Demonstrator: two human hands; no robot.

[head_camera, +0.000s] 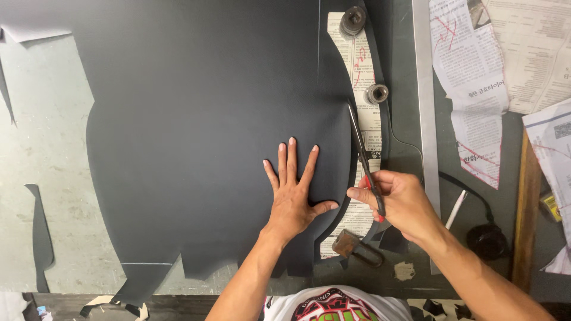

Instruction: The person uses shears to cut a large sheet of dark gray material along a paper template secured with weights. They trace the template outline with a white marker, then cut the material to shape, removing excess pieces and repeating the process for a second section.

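A large sheet of black fabric (pixel 202 119) lies spread over the table. My left hand (pixel 292 190) presses flat on it, fingers spread, near its right curved edge. My right hand (pixel 399 202) grips a pair of scissors (pixel 364 159) with red-lined handles, blades pointing away from me along the fabric's curved edge. A curved newspaper pattern strip (pixel 364 71) lies beside that edge, held down by two round metal weights (pixel 353 19) (pixel 377 93). The scissor blades lie over the strip's lower part.
A long metal ruler (pixel 426 119) runs along the right of the pattern. Cut newspaper pieces (pixel 476 77) lie at the upper right. A white marker (pixel 456 209), a black round object (pixel 488 241), a wooden bar (pixel 524 208) and a small metal tool (pixel 351 244) sit nearby. Fabric scraps (pixel 38 238) lie at left.
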